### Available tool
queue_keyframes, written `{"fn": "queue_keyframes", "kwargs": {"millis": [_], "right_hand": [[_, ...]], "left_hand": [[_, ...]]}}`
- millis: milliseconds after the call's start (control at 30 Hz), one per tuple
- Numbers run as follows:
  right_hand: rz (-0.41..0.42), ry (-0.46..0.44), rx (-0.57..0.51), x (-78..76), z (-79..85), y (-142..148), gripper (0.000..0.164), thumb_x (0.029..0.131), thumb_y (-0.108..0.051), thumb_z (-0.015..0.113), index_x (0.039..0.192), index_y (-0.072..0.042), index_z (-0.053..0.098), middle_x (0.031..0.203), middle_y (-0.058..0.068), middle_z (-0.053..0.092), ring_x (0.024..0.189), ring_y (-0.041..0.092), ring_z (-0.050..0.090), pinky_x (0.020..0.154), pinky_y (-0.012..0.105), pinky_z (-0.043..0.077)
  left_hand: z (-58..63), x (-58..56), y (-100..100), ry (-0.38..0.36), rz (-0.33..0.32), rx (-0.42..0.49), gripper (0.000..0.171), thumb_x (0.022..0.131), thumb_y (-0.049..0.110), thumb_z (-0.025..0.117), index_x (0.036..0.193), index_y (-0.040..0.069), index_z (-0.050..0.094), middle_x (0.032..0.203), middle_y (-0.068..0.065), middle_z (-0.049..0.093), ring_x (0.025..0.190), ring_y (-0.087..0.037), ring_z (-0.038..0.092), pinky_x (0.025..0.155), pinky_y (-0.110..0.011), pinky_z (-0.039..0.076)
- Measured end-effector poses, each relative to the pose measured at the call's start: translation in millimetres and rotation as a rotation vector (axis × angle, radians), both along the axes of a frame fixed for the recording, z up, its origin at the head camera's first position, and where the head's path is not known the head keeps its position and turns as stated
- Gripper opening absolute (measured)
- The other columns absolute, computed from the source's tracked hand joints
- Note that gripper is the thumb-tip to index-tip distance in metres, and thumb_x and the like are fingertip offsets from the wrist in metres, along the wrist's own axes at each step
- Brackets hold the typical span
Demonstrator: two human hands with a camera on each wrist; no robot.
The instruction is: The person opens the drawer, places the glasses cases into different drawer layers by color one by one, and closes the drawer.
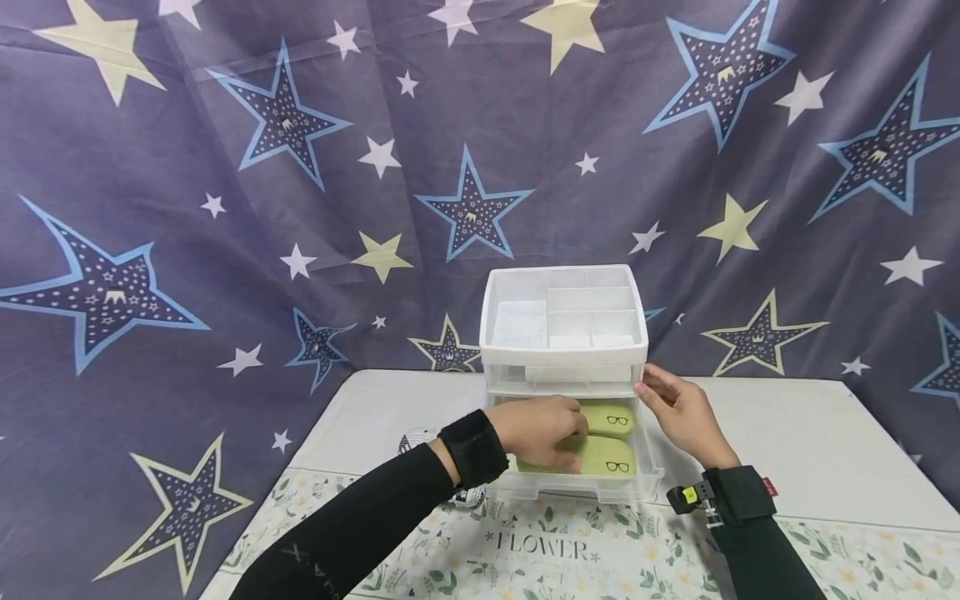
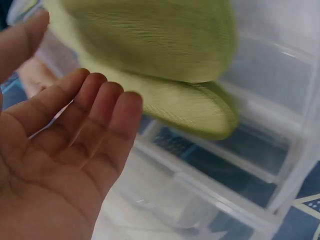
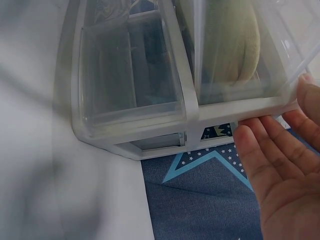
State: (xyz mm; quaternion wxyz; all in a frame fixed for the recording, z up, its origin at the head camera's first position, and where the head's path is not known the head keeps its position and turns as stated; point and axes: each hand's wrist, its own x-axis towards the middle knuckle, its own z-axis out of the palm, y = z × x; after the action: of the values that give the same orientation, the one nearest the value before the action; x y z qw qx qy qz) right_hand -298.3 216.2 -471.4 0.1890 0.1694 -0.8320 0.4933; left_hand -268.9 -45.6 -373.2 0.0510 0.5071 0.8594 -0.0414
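Two yellow-green glasses cases (image 1: 617, 457), each printed with a small pair of glasses, lie in the pulled-out clear drawer (image 1: 648, 479) of a white drawer unit (image 1: 491, 354). Over the cases is my left hand (image 1: 536, 429). In the left wrist view its fingers are loosely extended beside the cases (image 2: 165, 40), with nothing in the palm. My right hand (image 1: 686, 412) holds the unit's right front edge, thumb at the front and fingers along the side, as the right wrist view shows at the white frame (image 3: 240, 109).
The unit's compartmented top tray (image 1: 592, 296) is above a shut upper drawer (image 1: 562, 375). A black-and-white patterned item (image 1: 416, 437) lies partly hidden behind the left forearm. A flower-printed cloth (image 1: 540, 567) covers the table's front; a starred curtain (image 1: 390, 125) hangs behind.
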Motion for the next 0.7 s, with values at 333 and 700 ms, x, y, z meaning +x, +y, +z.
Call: {"fn": "queue_keyframes", "kwargs": {"millis": [333,700], "right_hand": [[0.006,0.025,0.012,1.4,0.6,0,0.047,0.105,-0.02,0.062,0.145,0.002,0.054,0.123,0.023,0.07,0.108,0.038,0.069,0.083,0.011,0.051],[0.003,0.035,0.014,-1.8,-2.7,2,0.046,0.105,-0.023,0.062,0.145,0.001,0.055,0.123,0.023,0.07,0.107,0.029,0.07,0.084,0.009,0.051]], "left_hand": [[-5.9,45.1,-6,0.391,-0.131,0.174,0.038,0.093,0.044,0.075,0.114,0.012,0.073,0.101,0.005,0.067,0.088,-0.006,0.06,0.083,-0.016,0.052],[-46.8,77.6,-10,0.717,-0.117,0.301,0.018,0.093,0.027,0.073,0.106,0.014,0.072,0.097,0.005,0.066,0.086,-0.009,0.058,0.078,-0.02,0.051]]}}
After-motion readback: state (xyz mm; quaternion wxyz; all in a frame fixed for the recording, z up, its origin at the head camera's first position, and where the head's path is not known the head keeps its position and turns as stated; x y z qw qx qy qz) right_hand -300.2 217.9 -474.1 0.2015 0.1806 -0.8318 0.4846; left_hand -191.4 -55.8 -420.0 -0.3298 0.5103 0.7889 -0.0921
